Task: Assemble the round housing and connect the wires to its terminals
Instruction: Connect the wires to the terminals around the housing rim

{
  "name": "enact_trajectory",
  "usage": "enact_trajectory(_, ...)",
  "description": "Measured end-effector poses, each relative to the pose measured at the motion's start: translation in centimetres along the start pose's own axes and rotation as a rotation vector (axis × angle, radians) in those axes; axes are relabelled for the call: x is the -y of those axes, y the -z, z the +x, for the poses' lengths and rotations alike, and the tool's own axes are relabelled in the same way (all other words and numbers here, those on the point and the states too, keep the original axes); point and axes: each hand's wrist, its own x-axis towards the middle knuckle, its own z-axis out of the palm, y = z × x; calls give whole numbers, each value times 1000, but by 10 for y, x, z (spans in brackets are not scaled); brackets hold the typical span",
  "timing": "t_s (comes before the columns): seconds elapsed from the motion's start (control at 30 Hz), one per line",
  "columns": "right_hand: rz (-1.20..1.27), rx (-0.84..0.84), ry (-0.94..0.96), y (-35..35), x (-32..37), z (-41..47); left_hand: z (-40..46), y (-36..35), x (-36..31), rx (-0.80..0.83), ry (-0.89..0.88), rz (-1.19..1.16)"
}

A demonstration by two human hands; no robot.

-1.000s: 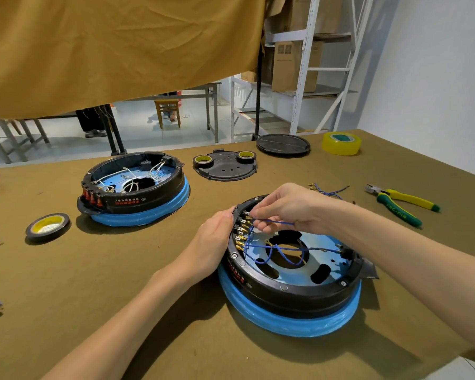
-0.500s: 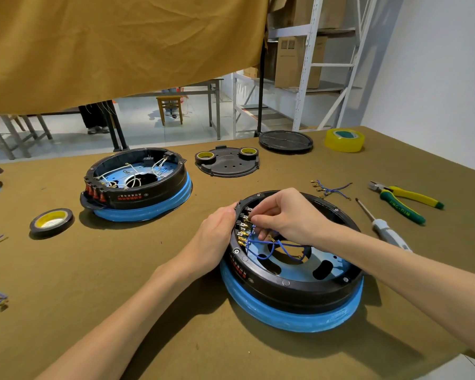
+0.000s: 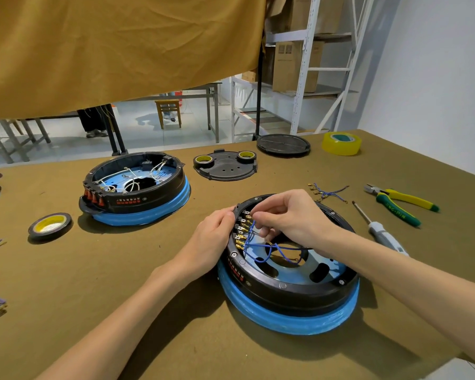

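Observation:
A round black housing (image 3: 285,286) on a blue ring sits in front of me. Its left inner wall carries a row of brass terminals (image 3: 242,231), and several blue wires (image 3: 261,248) run from them over the light blue base plate. My left hand (image 3: 211,239) grips the housing's left rim from outside. My right hand (image 3: 291,218) reaches over the housing and pinches a blue wire end at the upper terminals. Spare blue wires with lugs (image 3: 327,192) lie behind the housing.
A second housing (image 3: 137,187) with white wires stands at the back left. A black cover plate (image 3: 225,164) holds two tape rolls, and a round lid (image 3: 283,145) and yellow tape (image 3: 342,144) lie behind. Pliers (image 3: 401,204), a screwdriver (image 3: 379,229) and a tape roll (image 3: 50,226) lie nearby.
My right hand has drawn in from the wire loops to the upper terminals. The left hand stays on the rim. The camera has shifted slightly.

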Motion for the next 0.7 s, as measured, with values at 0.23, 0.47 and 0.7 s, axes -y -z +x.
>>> enact_trajectory(0.23, 183, -105, 140, 12, 6, -14, -11, 1, -40, -262, -245, -31)
enact_trajectory(0.47, 253, -160, 239, 14, 7, -25, -17, -2, -61, -125, -126, -494)
enact_trajectory(0.7, -463, -544, -32, 63, -24, -8, -10, 7, -75, -138, -192, -526)
